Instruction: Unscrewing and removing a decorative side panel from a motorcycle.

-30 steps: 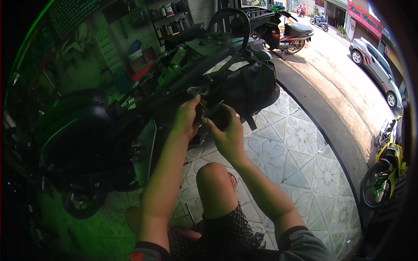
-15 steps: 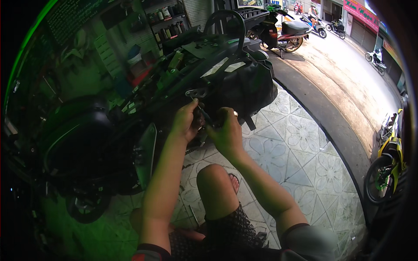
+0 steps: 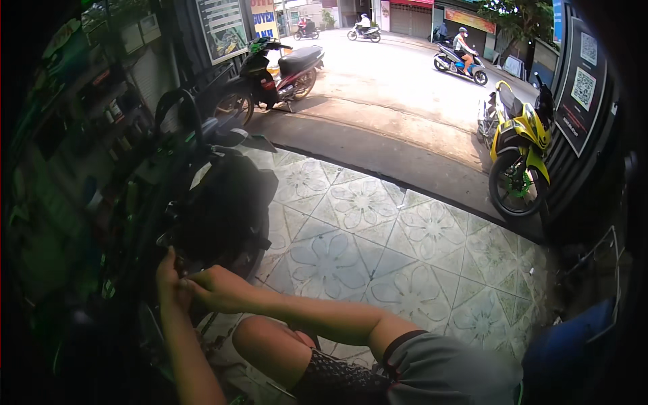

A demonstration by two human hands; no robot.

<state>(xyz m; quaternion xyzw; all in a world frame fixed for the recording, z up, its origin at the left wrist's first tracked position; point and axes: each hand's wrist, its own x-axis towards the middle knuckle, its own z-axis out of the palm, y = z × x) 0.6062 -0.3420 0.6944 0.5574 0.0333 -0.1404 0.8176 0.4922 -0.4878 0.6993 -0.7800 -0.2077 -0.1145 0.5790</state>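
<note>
At the left, my left hand [image 3: 173, 275] is closed with its thumb pointing up, beside the dark, partly dismantled motorbike [image 3: 223, 209]. My right hand [image 3: 221, 290] reaches across from the right, its fingers pinched together and meeting the left hand's fingers. Whatever sits between the fingers is too small and dark to make out. Deep shadow hides most of the bodywork around both hands. The bulky black end of the motorbike lies just beyond them.
Pale tiled floor [image 3: 364, 263] spreads to the right of the motorbike. A parked red-black motorbike [image 3: 290, 71] and a yellow one [image 3: 523, 145] stand near the street. At lower right is a blue object [image 3: 580, 347]. Riders pass on the road [image 3: 398, 74].
My view has swung right, so hands and motorbike now appear farther left and more street shows. My hands remain together beside the motorbike, the right one now closer against the left.
</note>
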